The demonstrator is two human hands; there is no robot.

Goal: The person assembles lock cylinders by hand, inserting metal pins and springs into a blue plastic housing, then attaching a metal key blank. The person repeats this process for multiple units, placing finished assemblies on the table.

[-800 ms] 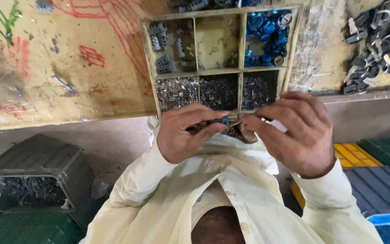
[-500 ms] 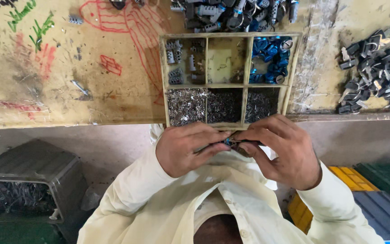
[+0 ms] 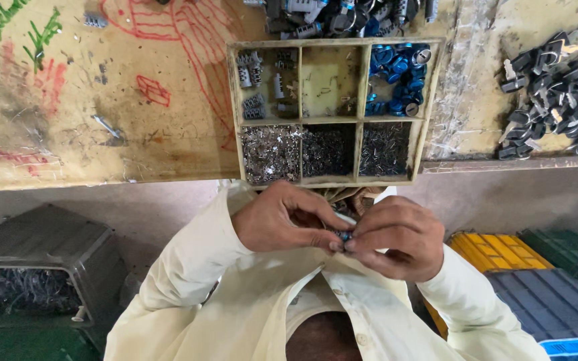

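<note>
Standing at the far side, the worktop carries a six-cell sorting tray of small metal pieces. Nearer, left hand and right hand pinch one tiny blue part together; it may slip and fall into the lap.

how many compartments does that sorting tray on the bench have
6, in two rows of three on the sorting tray. Back row: grey parts left, nearly bare middle, blue caps right. Front row: all three hold small metal bits.

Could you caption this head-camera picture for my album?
Both hands, left hand and right hand, pinch a small blue part below a compartment tray.
</note>
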